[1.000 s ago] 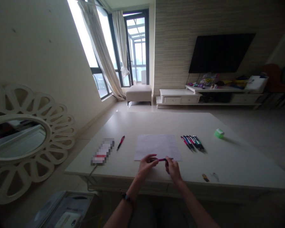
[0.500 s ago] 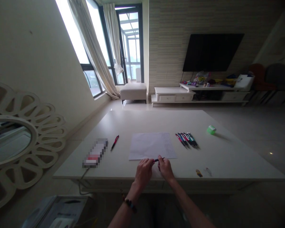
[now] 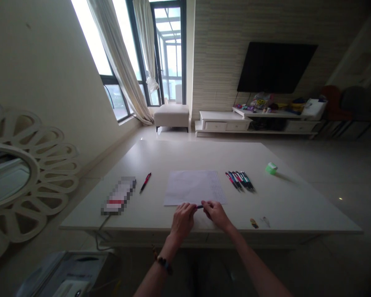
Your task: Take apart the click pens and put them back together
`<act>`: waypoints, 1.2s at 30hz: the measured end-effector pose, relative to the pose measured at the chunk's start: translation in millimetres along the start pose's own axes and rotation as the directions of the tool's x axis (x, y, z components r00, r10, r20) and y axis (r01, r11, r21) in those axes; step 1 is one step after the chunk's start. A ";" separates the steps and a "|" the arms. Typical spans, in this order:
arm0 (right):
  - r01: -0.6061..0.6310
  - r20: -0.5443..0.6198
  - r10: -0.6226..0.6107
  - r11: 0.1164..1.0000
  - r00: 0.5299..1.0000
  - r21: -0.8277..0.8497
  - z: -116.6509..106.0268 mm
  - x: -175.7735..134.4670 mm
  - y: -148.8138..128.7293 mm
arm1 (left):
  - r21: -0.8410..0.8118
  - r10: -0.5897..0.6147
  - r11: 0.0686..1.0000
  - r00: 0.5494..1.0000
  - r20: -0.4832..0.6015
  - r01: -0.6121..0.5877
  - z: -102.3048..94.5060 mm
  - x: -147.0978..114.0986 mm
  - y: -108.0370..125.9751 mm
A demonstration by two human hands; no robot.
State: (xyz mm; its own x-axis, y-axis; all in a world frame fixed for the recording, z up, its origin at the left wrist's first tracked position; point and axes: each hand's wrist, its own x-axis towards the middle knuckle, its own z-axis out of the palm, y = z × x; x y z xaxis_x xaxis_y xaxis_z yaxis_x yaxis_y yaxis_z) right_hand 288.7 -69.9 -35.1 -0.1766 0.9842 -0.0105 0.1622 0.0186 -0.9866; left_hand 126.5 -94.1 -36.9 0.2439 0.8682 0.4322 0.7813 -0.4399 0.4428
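Between my two hands a dark pen (image 3: 200,206) is held level, just over the near edge of the paper. My left hand (image 3: 183,219) is closed around its left end. The fingers of my right hand (image 3: 215,213) pinch the other end. Most of the pen is hidden by the fingers. Behind the hands lies a white sheet of paper (image 3: 190,185), with faint lines along its right side. A row of several pens (image 3: 240,181) rests to the right of the sheet. One red and black pen (image 3: 145,182) lies alone on the left.
The white table (image 3: 200,154) holds a blurred-out device (image 3: 119,196) with a cable at the left. A green and white object (image 3: 271,168) stands at the right. Two small items lie near the front edge, one of them yellow and black (image 3: 254,223).
My right hand has shifted its grip, its fingers now pinching the pen's right end from above. Both hands still hold the pen. The whole view has moved slightly.
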 end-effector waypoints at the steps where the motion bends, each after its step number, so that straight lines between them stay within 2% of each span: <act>1: -0.005 0.031 0.004 1.000 0.999 0.006 -3.3 0.9 -0.6 | 0.014 0.004 1.000 1.000 0.004 -0.004 0.2 0.2 -0.3; 6: -0.045 0.151 0.055 0.997 0.987 -0.069 -14.5 4.3 -2.7 | 0.067 0.018 0.998 0.999 0.041 -0.021 0.4 -0.2 -0.2; 9: -0.001 0.161 0.011 0.998 0.987 -0.061 -16.4 4.7 -4.5 | 0.080 0.023 0.996 0.998 0.052 -0.027 -0.1 -0.3 0.8; 12: -0.008 0.174 0.018 0.998 0.985 -0.061 -16.3 4.9 -6.0 | 0.083 0.025 0.996 0.999 0.045 -0.029 -0.2 -0.2 1.0; 16: 0.018 0.146 -0.011 0.999 0.989 -0.043 -15.8 4.7 -5.2 | 0.082 0.024 0.996 0.999 0.036 -0.027 0.3 0.0 -0.1; 19: -0.028 0.155 0.036 0.998 0.987 -0.055 -16.7 4.1 -3.4 | 0.086 0.023 0.996 0.999 0.045 -0.027 0.7 0.0 -0.5; 22: 0.005 0.142 0.001 0.999 0.990 -0.042 -18.3 3.4 -2.1 | 0.089 0.020 0.996 0.998 0.053 -0.025 0.7 0.0 0.1; 26: -0.018 0.173 0.024 0.999 0.985 -0.040 -18.4 3.2 -1.4 | 0.087 0.022 0.996 0.999 0.050 -0.026 0.0 0.0 1.0; 36: 0.029 0.095 -0.024 0.999 0.995 -0.044 -17.1 3.9 -1.4 | 0.072 -0.004 0.997 0.999 0.033 0.002 -0.2 0.5 1.3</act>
State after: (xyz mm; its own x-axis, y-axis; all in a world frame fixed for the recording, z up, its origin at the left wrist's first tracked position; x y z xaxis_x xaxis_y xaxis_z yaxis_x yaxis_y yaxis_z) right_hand 304.4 -63.1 -31.0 -0.2717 0.9624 -0.0019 0.1994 0.0544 -0.9784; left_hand 127.5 -94.3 -36.0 0.2595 0.8773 0.4038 0.8213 -0.4204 0.3856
